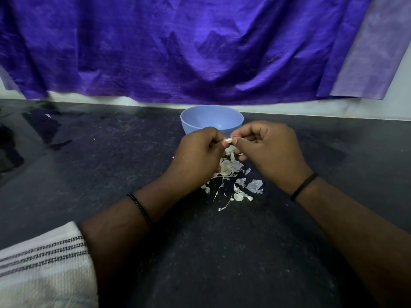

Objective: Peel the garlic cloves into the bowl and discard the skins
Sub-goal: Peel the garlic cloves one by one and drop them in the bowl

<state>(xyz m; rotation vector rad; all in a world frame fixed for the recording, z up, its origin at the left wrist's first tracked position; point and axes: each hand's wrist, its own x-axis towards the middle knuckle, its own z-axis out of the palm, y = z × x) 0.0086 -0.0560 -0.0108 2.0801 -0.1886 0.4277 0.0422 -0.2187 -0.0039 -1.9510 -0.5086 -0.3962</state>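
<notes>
— While we look down from the head camera, we see our two hands meeting just in front of the blue bowl (211,120). What do they hold?

— Our left hand (198,157) and our right hand (265,150) both have the fingers curled, and between the fingertips they pinch one small pale garlic clove (228,141). The clove is in the air, above the desk (111,174), near the front rim of the bowl but not inside it.

— And the skins?

— We see a loose pile of white garlic skins (229,166) on the dark desk, directly under our hands and a little toward us. Some thin pieces lie apart from the pile, nearer to the right wrist.

— Can we tell what is in the bowl?

— No. Our hands hide its lower part, and what we see of the inside looks only blue.

— What else is around?

— A purple cloth (178,52) hangs behind the bowl, along the wall. We wear a dark band (303,186) on the right wrist and a beaded one (139,207) on the left. A striped pale sleeve (44,263) shows at the lower left corner.
</notes>
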